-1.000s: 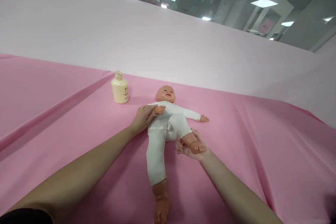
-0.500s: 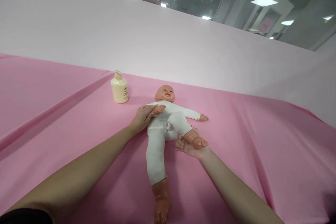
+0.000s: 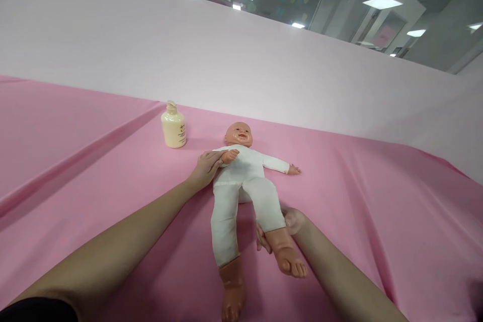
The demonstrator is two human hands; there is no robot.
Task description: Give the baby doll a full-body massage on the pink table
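Note:
A baby doll (image 3: pixel 239 173) in a white cloth suit lies on its back on the pink cloth, head away from me. My left hand (image 3: pixel 206 168) is closed around the doll's arm on the left, whose small hand shows above my fingers. My right hand (image 3: pixel 281 224) is under the lower part of the doll's leg on the right, with fingertips showing on the inner side and the thumb side at the outer edge. The doll's other leg lies stretched toward me.
A cream pump bottle (image 3: pixel 174 128) stands on the pink cloth (image 3: pixel 94 146) left of the doll's head. Behind the cloth rises a white wall (image 3: pixel 226 65) with a glass pane above it, showing ceiling lights.
The doll's leg on the right has gone from bent to nearly straight, its foot now nearer me. My right hand has moved toward me with it. My left hand stays at the doll's arm.

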